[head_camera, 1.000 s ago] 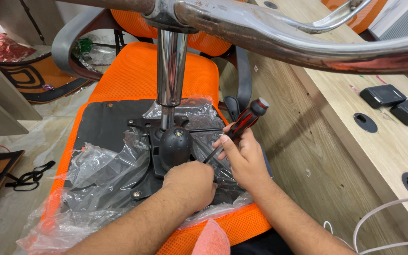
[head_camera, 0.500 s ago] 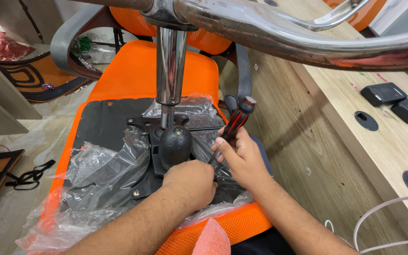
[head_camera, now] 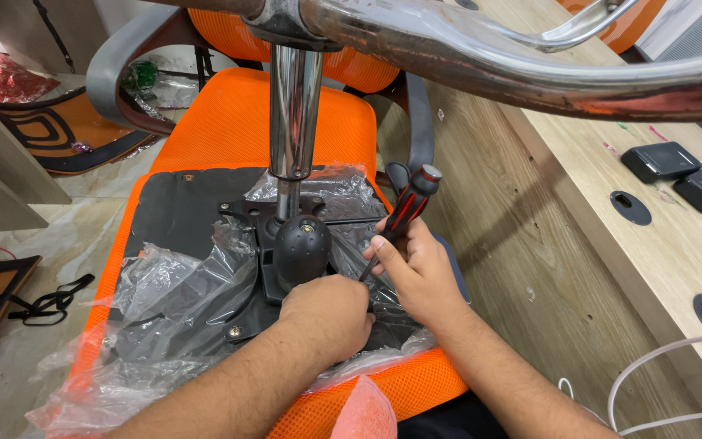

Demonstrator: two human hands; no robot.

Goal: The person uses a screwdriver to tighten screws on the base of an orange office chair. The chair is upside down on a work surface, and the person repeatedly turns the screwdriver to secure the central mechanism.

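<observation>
Black-and-red screwdriver [head_camera: 406, 213] sits clenched in the right hand [head_camera: 418, 272]; left hand [head_camera: 328, 315] presses closed on the chair's black mechanism plate [head_camera: 286, 268].

Office under fit-out: wooden desk [head_camera: 611, 244] with cable holes [head_camera: 630, 207], overturned orange chair [head_camera: 253, 130].

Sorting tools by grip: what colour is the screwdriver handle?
Black with red stripes, on the screwdriver in the right hand; head view.

Red-and-black-handled screwdriver [head_camera: 406, 213], steeply tilted, tip down at the upturned chair's black mechanism plate [head_camera: 286, 268].
</observation>
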